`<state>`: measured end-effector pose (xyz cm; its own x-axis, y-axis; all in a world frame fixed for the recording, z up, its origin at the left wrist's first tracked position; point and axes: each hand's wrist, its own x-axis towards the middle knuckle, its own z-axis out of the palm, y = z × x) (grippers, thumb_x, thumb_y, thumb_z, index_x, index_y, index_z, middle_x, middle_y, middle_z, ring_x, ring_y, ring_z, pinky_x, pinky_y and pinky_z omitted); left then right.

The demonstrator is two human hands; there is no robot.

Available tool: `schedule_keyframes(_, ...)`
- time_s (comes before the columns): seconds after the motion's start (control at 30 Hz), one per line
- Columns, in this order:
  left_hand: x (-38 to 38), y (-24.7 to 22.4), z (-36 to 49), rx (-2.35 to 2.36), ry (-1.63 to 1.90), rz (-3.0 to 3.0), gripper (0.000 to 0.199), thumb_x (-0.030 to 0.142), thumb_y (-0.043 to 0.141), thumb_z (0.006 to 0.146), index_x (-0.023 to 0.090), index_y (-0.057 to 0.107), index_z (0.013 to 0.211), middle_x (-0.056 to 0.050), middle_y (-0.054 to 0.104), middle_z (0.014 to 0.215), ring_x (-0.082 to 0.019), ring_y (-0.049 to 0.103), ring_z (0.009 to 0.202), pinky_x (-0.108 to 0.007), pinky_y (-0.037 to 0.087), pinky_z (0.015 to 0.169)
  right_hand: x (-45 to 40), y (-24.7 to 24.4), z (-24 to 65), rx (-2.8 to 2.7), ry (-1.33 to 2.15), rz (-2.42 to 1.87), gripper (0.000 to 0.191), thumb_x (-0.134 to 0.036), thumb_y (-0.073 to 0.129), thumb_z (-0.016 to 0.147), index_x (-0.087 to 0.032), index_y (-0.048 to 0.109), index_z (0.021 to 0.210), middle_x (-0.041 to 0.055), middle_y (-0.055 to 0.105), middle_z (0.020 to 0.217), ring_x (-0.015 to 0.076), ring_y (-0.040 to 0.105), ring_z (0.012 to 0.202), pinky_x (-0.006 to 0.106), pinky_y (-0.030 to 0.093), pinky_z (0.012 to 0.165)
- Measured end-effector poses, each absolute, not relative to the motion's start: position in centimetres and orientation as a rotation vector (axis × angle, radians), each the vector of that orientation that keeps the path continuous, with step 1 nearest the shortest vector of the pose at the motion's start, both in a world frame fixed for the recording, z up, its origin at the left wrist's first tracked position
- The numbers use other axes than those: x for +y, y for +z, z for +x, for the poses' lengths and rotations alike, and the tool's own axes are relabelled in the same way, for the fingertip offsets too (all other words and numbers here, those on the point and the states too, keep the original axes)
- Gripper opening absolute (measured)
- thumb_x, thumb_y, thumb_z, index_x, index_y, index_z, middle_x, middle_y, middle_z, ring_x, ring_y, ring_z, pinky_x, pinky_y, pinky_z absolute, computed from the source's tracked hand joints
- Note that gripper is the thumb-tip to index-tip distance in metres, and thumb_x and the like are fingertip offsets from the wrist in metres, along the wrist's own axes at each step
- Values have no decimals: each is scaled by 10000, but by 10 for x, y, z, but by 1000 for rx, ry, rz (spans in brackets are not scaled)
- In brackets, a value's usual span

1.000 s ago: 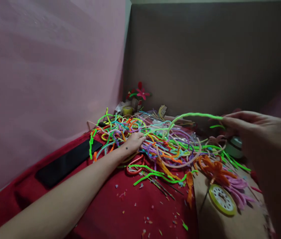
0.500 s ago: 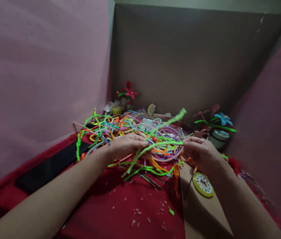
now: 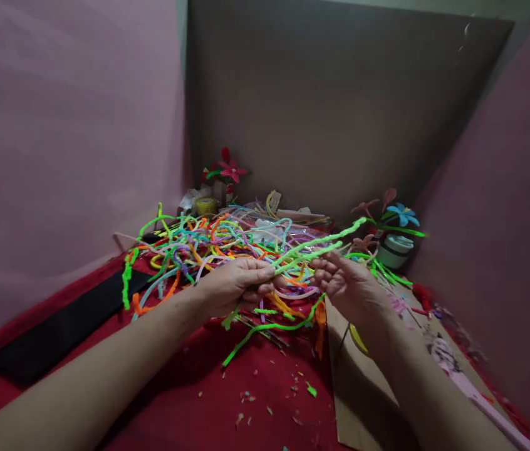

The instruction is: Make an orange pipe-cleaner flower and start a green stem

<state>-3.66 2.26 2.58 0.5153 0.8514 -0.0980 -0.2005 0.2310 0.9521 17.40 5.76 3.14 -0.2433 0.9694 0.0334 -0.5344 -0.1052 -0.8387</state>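
My left hand (image 3: 244, 282) is closed in a pinch on two fuzzy light-green pipe cleaners (image 3: 319, 241), whose long ends stick out to the right. A short green end shows below that hand. Beside the lower strand is my right hand (image 3: 347, 282), palm turned in, fingers loosely curled and apart from the thumb; I see nothing held in it. Behind and under both hands spreads a tangled heap of pipe cleaners (image 3: 208, 235) in many colours. Another green pipe cleaner (image 3: 265, 327) lies on the red cloth (image 3: 265, 394) in front.
A black flat object (image 3: 67, 326) lies at left. On the right are a brown board (image 3: 354, 388), a yellow-rimmed disc (image 3: 358, 338) partly hidden by my arm, and a pale pot (image 3: 395, 252) beside a blue flower (image 3: 403, 215). Pink flowers (image 3: 233, 170) and yellow tape (image 3: 206, 205) stand behind.
My right hand has let go of the green pipe cleaner's end and drawn slightly back. The two strands now run closer together, pointing right from my left hand. The view has shifted right.
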Motion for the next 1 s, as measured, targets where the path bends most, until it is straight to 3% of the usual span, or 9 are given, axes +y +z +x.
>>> schedule_keyframes(0.2,14,23,-23,904,759,1243,341,478,536,779,141,576,807,77,312,547,-27,185,406,-189,114,393,30,18,138,-1024,1718,-515,179,-257,698,695,-152,664,837,26,686,721,130,624,651,257,500,662)
schedule_keyframes(0.3,7,25,-14,991,707,1289,373,522,523,765,149,538,765,80,319,530,-37,192,408,-190,122,390,28,20,137,-893,1661,-458,107,-238,665,728,-149,679,785,47,706,793,166,644,805,315,486,822)
schedule_keyframes(0.4,-2,27,-4,1016,695,1307,331,507,485,787,177,488,757,88,323,504,-48,194,385,-192,139,370,33,28,142,-797,1628,-409,109,-228,598,788,-154,660,738,54,715,760,186,660,802,405,458,896)
schedule_keyframes(0.57,-12,25,9,1029,681,1655,275,395,408,846,180,437,677,74,317,532,-65,255,450,-198,225,432,46,38,152,-660,1576,-401,222,-136,452,862,-152,627,728,50,705,695,171,665,724,441,494,847)
schedule_keyframes(0.67,-13,14,12,1096,760,1992,256,337,374,870,179,458,688,50,389,595,-83,340,536,-211,297,533,52,43,158,-545,1564,-461,267,-84,404,871,-146,610,714,32,685,650,118,645,614,323,545,731)
schedule_keyframes(0.8,-15,-1,11,1353,677,2352,188,254,359,869,194,489,746,30,431,566,-106,361,492,-237,271,504,58,49,168,-453,1523,-574,263,-99,428,872,-149,582,665,-8,622,547,56,559,442,169,512,519)
schedule_keyframes(0.87,-15,-4,8,1415,631,2479,150,185,372,843,194,516,803,3,493,600,-122,403,503,-241,278,500,61,49,174,-500,1472,-607,255,-141,437,879,-147,585,672,16,640,574,70,581,457,173,514,507)
schedule_keyframes(1.0,-10,-1,-1,1442,652,2576,187,165,377,843,196,538,931,-47,596,729,-152,509,594,-242,336,539,67,40,181,-596,1405,-654,137,-168,515,836,-146,594,727,58,678,626,152,660,566,288,560,578)
